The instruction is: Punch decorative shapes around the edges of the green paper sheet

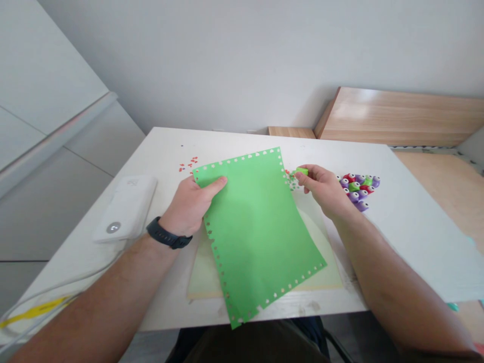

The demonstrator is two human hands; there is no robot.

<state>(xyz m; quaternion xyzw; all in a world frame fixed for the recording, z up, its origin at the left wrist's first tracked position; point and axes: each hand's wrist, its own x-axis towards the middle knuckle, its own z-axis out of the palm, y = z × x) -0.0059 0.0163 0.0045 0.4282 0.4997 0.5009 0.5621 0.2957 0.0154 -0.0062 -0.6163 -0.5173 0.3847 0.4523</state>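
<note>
A green paper sheet (257, 227) with small shapes punched along all its edges lies tilted over a pale yellow sheet (321, 242) on the white table (408, 212). My left hand (191, 204) grips the green sheet's upper left corner, thumb on top. My right hand (325, 189) pinches a small green paper punch (301, 172) beside the sheet's upper right edge. A dark watch is on my left wrist.
A pile of purple, red and green small punches (359, 189) lies right of my right hand. Red paper bits (188, 164) are scattered at the back left. A white device (126, 206) with a cable sits at the left. Wooden boards (401, 116) lean behind the table.
</note>
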